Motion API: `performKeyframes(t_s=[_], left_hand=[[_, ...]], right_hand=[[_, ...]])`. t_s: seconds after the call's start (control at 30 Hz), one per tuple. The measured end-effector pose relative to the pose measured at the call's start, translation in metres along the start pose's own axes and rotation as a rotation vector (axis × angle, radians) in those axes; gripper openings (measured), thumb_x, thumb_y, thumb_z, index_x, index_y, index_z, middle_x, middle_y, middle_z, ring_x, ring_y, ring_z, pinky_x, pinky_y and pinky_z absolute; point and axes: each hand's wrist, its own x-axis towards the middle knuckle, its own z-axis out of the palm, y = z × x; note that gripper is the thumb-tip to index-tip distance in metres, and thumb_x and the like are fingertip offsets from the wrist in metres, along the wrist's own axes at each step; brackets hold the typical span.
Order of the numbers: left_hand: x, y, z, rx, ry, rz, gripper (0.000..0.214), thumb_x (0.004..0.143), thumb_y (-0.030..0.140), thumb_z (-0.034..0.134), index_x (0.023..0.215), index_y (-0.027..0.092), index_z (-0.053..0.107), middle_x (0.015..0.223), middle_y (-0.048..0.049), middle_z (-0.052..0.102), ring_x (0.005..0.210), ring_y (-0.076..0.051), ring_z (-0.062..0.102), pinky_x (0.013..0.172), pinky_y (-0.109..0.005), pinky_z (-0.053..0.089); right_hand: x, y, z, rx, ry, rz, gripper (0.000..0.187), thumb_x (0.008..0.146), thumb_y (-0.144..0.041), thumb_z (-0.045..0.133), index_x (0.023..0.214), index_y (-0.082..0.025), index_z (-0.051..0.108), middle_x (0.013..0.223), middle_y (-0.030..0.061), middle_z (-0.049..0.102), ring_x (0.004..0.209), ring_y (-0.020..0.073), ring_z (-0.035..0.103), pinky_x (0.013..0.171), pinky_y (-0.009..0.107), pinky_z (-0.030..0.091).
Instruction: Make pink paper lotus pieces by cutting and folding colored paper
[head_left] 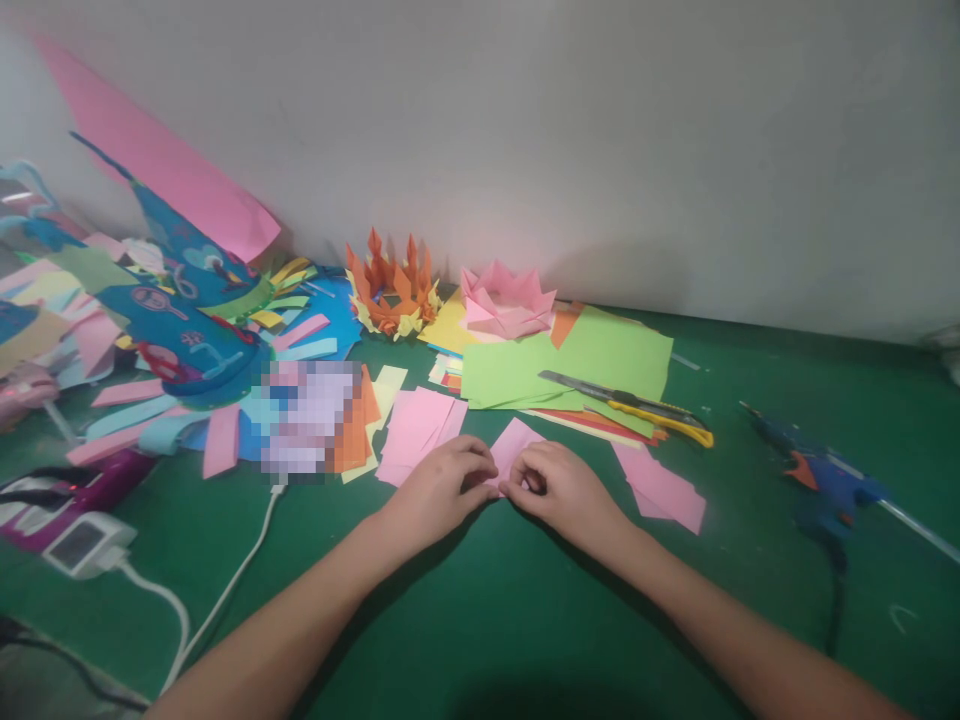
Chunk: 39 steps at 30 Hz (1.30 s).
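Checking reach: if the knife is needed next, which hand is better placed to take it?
Probably right. Both hands pinch the paper, but the right hand lies nearer the knife, on its side; the left hand would need to cross over.

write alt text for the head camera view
A left hand and a right hand pinch a pink paper piece on a green table. Behind it lie green sheets, a yellow utility knife and a pink paper crown; a blue glue gun lies to the right.

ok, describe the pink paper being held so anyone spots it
On the green table, front centre, the left hand and right hand meet on a small pink paper, one corner poking up. Unlike the pink stack to its left and pink sheets to its right, it is pinched.
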Motion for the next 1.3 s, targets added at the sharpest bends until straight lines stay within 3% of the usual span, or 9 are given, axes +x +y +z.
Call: performKeyframes(t_s=[1.3], left_hand=[[0.0004, 0.0028, 0.0059, -0.050, 0.035, -0.078, 0.006, 0.078, 0.013, 0.059, 0.083, 0.016, 0.058, 0.095, -0.0026, 0.056, 0.072, -0.012, 0.056, 0.070, -0.027, 0.049]], right_hand=[[0.0007, -0.0006, 0.0010, 0.045, -0.019, 0.024, 0.021, 0.076, -0.020, 0.062, 0.061, -0.019, 0.048, 0.060, -0.0024, 0.049, 0.062, 0.0138, 0.046, 0.058, 0.026, 0.032]])
